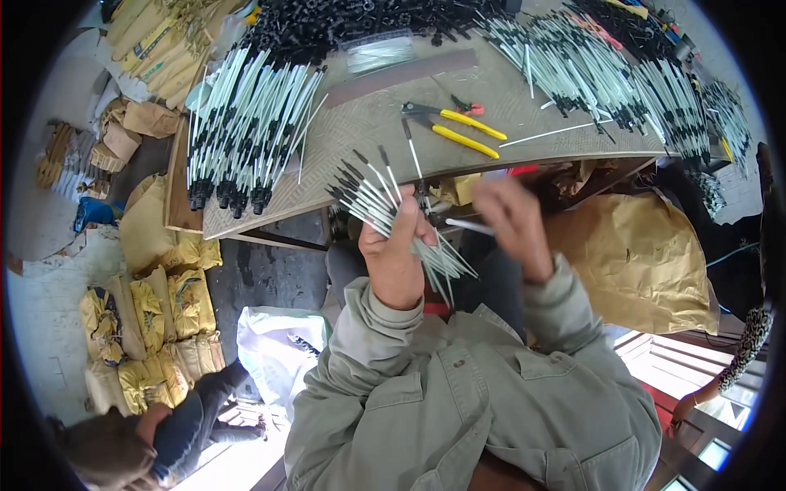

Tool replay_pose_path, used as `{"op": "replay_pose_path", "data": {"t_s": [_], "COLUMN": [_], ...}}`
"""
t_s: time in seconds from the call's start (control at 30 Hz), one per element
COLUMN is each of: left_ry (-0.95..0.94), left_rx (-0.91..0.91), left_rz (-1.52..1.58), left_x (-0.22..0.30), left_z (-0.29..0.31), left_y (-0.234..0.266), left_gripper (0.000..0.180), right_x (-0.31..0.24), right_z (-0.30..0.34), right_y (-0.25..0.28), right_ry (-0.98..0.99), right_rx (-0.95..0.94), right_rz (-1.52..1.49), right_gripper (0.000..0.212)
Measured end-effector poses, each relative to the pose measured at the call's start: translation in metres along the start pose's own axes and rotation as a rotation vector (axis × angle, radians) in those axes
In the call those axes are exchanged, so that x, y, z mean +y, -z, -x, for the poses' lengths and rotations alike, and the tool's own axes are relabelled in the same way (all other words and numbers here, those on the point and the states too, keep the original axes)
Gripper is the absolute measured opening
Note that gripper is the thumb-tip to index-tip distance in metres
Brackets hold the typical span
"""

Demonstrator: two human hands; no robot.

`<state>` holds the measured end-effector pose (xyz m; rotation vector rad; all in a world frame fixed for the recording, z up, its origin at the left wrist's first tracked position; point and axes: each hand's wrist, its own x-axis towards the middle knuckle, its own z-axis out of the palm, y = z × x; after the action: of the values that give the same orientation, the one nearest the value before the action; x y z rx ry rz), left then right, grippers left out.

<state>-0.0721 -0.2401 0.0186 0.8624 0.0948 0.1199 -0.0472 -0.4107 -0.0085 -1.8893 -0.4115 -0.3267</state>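
My left hand is closed around a fanned bundle of thin white rods with black tips, above my lap. One rod stands up from the bundle toward the table edge, with a black fitting near my fingers. Just to the right, my right hand is raised with curled fingers, smeared by motion. A pale rod lies between the two hands; whether my right fingers hold it I cannot tell. Yellow-handled cutting pliers rest on the table beyond my hands.
Piles of white rods with black fittings lie at the table's left and right. Black parts heap up at the back, near a flat brown strip. A brown paper sack stands right; another person is lower left.
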Motion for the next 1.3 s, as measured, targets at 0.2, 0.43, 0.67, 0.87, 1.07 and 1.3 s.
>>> {"op": "replay_pose_path", "data": {"t_s": [0.2,0.43,0.67,0.87,1.07,1.3], "left_ry": [0.126,0.194,0.150,0.179,0.178,-0.005], "left_rx": [-0.236,-0.262,-0.332,-0.360,-0.279,-0.654], "left_rz": [0.016,-0.149,-0.293,-0.369,-0.404,-0.585], "left_x": [0.027,0.040,0.026,0.017,0.039,0.052], "left_z": [0.017,0.022,0.021,0.023,0.032,0.048], "left_y": [-0.006,0.006,0.014,0.017,0.008,-0.003], "left_gripper": [0.015,0.020,0.022,0.013,0.012,0.023], "right_x": [0.060,0.062,-0.076,-0.070,-0.083,-0.066], "right_z": [-0.101,-0.096,-0.032,-0.024,-0.023,-0.013], "right_y": [-0.004,-0.001,0.000,-0.014,-0.017,-0.014], "right_ry": [0.375,0.256,0.352,0.333,0.296,0.013], "right_rx": [0.036,0.069,-0.156,-0.133,-0.160,0.012], "right_rz": [0.718,0.842,-0.022,-0.102,-0.135,-0.917], "right_gripper": [0.031,0.025,0.029,0.017,0.012,0.044]}}
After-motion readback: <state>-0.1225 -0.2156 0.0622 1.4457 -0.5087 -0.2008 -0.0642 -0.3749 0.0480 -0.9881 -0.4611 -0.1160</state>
